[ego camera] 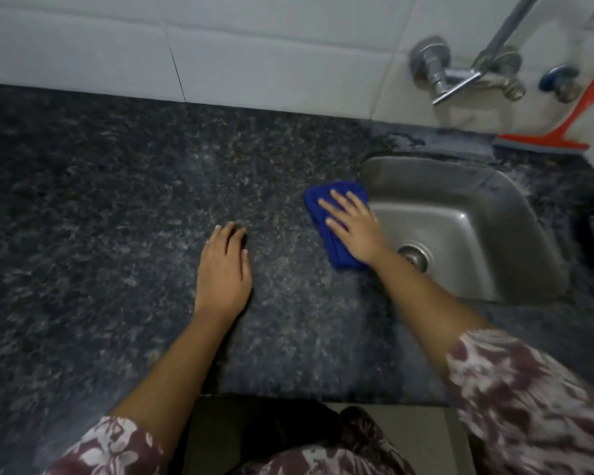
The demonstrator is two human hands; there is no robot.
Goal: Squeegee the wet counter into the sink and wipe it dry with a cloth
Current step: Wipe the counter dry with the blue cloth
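Note:
A folded blue cloth point(326, 207) lies on the dark speckled granite counter point(117, 200), right at the left rim of the steel sink point(477, 228). My right hand point(354, 224) presses flat on the cloth with its fingers spread. My left hand point(225, 265) rests palm down on the bare counter to the left of the cloth, holding nothing. An orange squeegee point(546, 140) leans against the wall behind the sink at the far right.
A metal tap point(460, 73) is mounted on the white tiled wall point(220, 46) above the sink. The counter's front edge point(306, 394) runs just before my body. A wet patch shows on the counter behind the sink.

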